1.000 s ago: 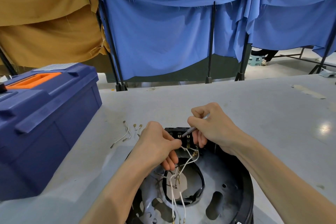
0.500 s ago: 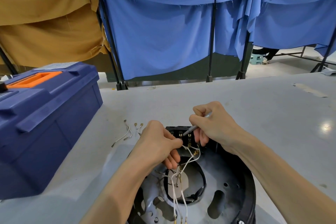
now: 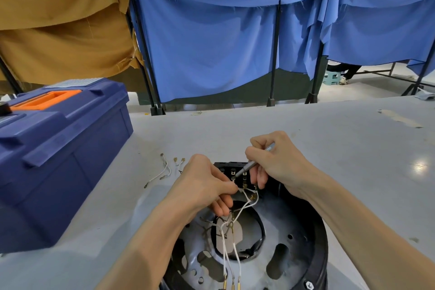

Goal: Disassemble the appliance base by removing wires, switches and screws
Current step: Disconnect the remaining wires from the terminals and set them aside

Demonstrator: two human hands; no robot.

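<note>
The round appliance base (image 3: 292, 254) lies at the near edge of the table, its grey metal plate ringed in black. A black switch block (image 3: 231, 167) sits at its far rim. My left hand (image 3: 200, 183) pinches a white wire (image 3: 244, 202) at the block's terminals. My right hand (image 3: 277, 162) grips a thin grey screwdriver (image 3: 249, 166), tip on a terminal. More white wires with brass ends (image 3: 229, 263) trail toward me over the plate.
A blue toolbox (image 3: 58, 148) with an orange handle stands at the left. Loose white wires (image 3: 160, 173) and small brass terminals (image 3: 179, 160) lie on the grey table (image 3: 353, 148) beside it. Blue and tan cloth partitions hang behind.
Both hands stay at the switch block with only slight shifts. The view has tilted a little.
</note>
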